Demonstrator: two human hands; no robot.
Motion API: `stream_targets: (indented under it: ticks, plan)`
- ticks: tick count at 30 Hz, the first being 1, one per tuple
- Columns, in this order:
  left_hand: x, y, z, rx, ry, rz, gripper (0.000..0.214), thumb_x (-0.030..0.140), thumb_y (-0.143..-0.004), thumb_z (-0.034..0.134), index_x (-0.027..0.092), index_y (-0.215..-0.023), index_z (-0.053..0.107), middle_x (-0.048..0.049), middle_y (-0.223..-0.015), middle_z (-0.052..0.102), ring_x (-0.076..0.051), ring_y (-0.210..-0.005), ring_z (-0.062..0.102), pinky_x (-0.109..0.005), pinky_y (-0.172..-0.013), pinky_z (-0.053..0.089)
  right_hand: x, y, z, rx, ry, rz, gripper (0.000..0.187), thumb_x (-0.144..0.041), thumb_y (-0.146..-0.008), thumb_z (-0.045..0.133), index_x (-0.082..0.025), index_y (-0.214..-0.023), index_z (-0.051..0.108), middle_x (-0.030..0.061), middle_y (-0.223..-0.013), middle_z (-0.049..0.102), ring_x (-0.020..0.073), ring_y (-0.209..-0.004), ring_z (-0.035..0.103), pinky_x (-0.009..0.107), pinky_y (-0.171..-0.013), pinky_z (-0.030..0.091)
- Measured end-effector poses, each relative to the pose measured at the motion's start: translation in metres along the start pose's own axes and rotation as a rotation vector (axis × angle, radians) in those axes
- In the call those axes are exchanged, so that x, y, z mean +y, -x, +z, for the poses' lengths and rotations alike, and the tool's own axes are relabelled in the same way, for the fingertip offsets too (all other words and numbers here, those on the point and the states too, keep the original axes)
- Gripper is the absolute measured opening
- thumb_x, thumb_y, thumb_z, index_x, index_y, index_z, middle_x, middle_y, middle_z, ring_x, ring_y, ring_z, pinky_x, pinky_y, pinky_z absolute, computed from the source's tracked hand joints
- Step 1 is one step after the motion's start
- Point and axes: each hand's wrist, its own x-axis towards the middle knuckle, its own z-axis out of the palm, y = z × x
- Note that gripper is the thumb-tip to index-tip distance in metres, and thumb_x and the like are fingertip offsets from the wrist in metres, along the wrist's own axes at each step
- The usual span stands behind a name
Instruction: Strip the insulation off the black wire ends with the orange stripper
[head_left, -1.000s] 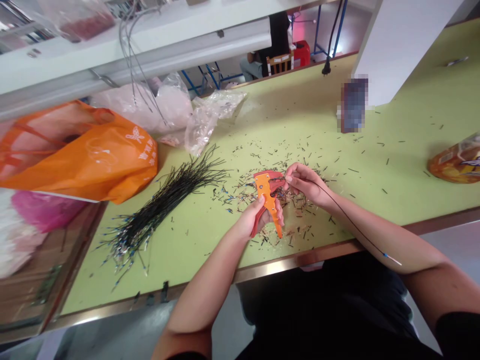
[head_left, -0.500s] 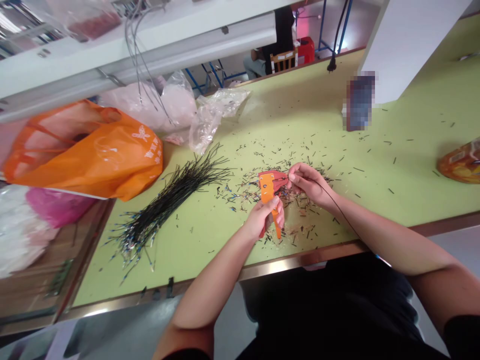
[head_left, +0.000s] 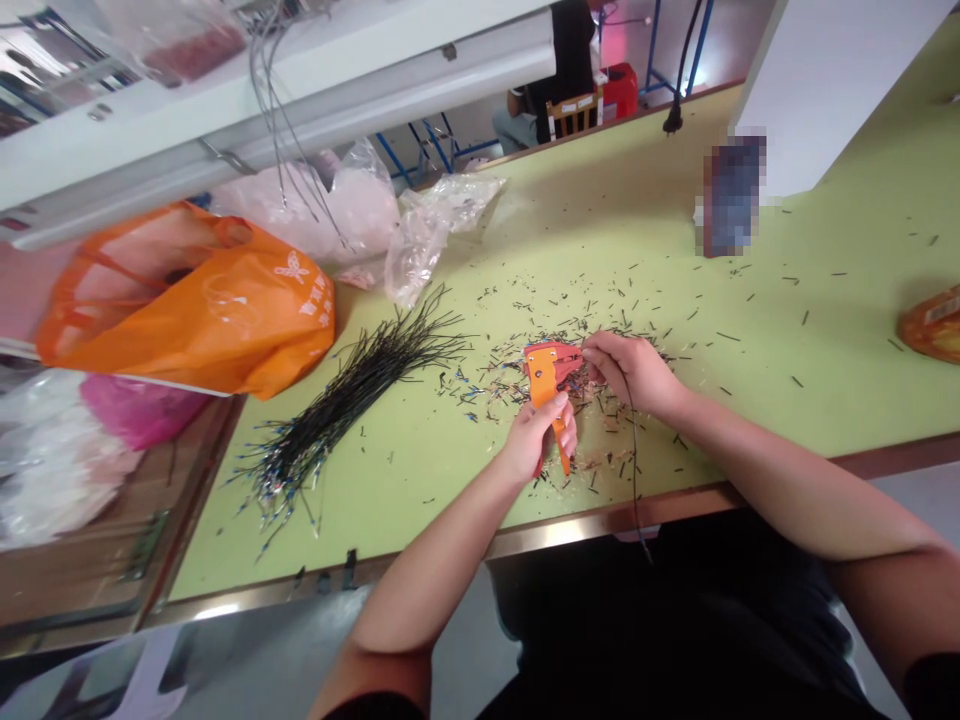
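My left hand (head_left: 541,438) is closed around the handles of an orange wire stripper (head_left: 546,378), whose red jaws point right. My right hand (head_left: 630,370) pinches a thin black wire (head_left: 632,460) at the stripper's jaws; the wire hangs down past the table's front edge. Under both hands lies a litter of cut insulation scraps (head_left: 592,420). To the left, a bundle of black wires (head_left: 352,385) with blue-tipped ends lies on the green table (head_left: 660,260).
An orange plastic bag (head_left: 202,310) and clear plastic bags (head_left: 420,230) sit at the back left. A white post (head_left: 825,80) stands at the back right, an orange packet (head_left: 934,325) at the far right. A seated person (head_left: 555,70) is beyond the table.
The wire's free end has swung from my right forearm toward the middle and now hangs straight down over the table edge. Both hands stay at the stripper.
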Motion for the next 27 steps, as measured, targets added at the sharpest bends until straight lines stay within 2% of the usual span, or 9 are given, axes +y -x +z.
stream_targets:
  ticks: [5,12,20,27]
  plan:
    - [-0.002,-0.002,0.002,0.004,0.069,-0.024,0.059,0.072,-0.084,0.076,0.019,-0.069,0.054,0.0057,-0.049,0.05,-0.011,-0.04,0.049,-0.025,-0.047,0.047,0.003,0.001,0.007,0.019,-0.039,0.015,0.034,-0.04,-0.114,0.044,-0.022,-0.087,0.055,-0.0005,-0.073,0.066,0.0136,-0.062,0.06,0.029,-0.067,0.049]
    - [-0.007,-0.007,-0.008,-0.13,0.228,-0.053,0.051,0.066,-0.084,0.078,0.017,-0.078,0.061,0.0013,-0.059,0.06,-0.015,-0.052,0.06,-0.031,-0.059,0.058,0.004,0.001,0.011,0.045,-0.102,0.021,0.032,-0.04,-0.113,0.046,-0.022,-0.089,0.056,0.0002,-0.075,0.066,0.0142,-0.064,0.062,0.029,-0.067,0.05]
    - [-0.003,-0.002,-0.015,-0.196,0.213,-0.078,0.051,0.066,-0.087,0.076,0.016,-0.091,0.066,-0.0037,-0.075,0.068,-0.02,-0.07,0.07,-0.037,-0.074,0.062,0.008,0.001,0.009,0.036,-0.115,0.02,0.032,-0.042,-0.114,0.046,-0.022,-0.092,0.057,-0.0002,-0.075,0.067,0.014,-0.064,0.061,0.03,-0.067,0.05]
    - [-0.004,-0.002,-0.019,-0.184,0.165,-0.062,0.053,0.067,-0.086,0.075,0.015,-0.091,0.066,-0.0045,-0.075,0.069,-0.022,-0.069,0.072,-0.039,-0.074,0.062,0.007,0.001,0.003,0.018,-0.076,-0.011,0.031,-0.038,-0.113,0.045,-0.022,-0.09,0.057,-0.0004,-0.074,0.067,0.0132,-0.063,0.06,0.029,-0.066,0.048]
